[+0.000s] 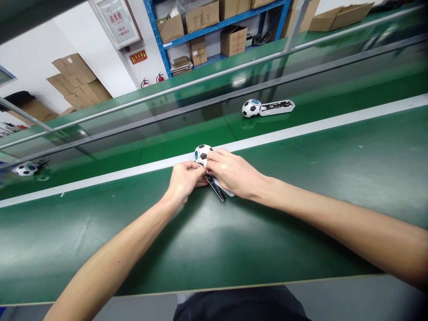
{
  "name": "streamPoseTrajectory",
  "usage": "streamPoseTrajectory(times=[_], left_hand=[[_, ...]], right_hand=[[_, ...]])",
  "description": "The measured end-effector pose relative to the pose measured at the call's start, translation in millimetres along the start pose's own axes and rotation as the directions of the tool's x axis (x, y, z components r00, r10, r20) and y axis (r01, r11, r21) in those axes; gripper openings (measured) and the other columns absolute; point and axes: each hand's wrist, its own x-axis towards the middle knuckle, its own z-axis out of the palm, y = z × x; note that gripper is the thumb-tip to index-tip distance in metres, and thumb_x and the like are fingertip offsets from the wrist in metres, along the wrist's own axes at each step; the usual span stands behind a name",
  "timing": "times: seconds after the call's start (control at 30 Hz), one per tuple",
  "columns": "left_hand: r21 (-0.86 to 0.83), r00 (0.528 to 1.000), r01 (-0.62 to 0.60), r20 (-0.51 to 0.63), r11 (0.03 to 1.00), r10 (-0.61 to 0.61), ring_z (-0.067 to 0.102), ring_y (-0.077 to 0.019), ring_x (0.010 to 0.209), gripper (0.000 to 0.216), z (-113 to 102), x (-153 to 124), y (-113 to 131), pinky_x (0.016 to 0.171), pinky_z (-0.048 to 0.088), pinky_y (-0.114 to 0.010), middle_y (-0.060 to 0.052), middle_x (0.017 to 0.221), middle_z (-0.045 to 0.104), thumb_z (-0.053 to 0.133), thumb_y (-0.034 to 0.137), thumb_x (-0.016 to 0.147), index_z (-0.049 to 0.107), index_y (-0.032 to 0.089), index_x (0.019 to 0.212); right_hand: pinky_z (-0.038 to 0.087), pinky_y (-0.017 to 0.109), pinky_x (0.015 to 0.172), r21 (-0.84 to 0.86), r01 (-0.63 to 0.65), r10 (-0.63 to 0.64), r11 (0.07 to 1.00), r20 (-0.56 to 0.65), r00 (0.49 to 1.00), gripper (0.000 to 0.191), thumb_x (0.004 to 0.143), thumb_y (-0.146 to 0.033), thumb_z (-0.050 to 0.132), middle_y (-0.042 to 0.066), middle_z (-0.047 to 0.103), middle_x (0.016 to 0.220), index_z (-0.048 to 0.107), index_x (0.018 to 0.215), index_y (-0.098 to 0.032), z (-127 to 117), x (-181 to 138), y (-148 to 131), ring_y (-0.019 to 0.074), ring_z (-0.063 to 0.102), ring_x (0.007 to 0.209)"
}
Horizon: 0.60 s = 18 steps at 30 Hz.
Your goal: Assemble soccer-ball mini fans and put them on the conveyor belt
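Hands meet at the far side of your bench [301,191], just short of the pale strip [301,129] that marks its far edge. Your left hand [185,178] is curled nearly shut, its fingertips pinched in where the football toy [201,153] joins its flat body [217,191]. Your right hand [230,171] lies closed over that flat body, fingertips touching the ball part; only a dark end and a sliver of white stick out beneath the palm. The ball sits right on the pale strip, so the toy is at the very border between bench and conveyor belt [187,129].

Between your forearms and toward you the green surface is bare as far as the near edge [234,281], and it stays open to the right of your right arm and to the left of your left arm.

Beyond the strip, a second football toy [250,108] lies on the belt touching a white tray [277,107], well apart from your hands. A third football toy [25,170] sits far off to the left on the same belt. A grey rail [234,96] runs the length of the belt behind them. Past the line stand a blue shelf [152,24] and stacked cardboard boxes [78,80] against the wall
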Motion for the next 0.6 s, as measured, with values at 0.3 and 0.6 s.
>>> streamPoseTrajectory(times=[0.3,0.6], left_hand=[[0.016,0.999,-0.027,0.043,1.0,0.026,0.068,-0.0162,0.059,0.007,-4,2,1,0.067,0.061,-0.032,-0.004,0.061,0.066,0.066,0.015,0.068,0.063,0.01,0.07],[0.046,0.997,-0.058,0.048,0.997,0.055,0.068,-0.016,0.061,0.016,-11,5,12,0.062,0.058,-0.027,-0.006,0.069,0.069,0.071,0.025,0.074,0.065,0.01,0.075]], right_hand=[[0.044,0.038,0.081,0.298,0.125,-0.107,0.946,-0.076,0.991,0.017,0.092,-0.011,0.048,0.011,0.063,0.099,0.064,0.085,-0.014,1,6,20,0.0229,0.055,0.089],[0.044,0.034,0.075,0.361,-0.007,0.083,0.933,-0.194,0.978,0.013,0.091,-0.013,0.047,0.008,0.056,0.093,0.058,0.085,-0.016,16,0,29,0.02,0.053,0.082]])
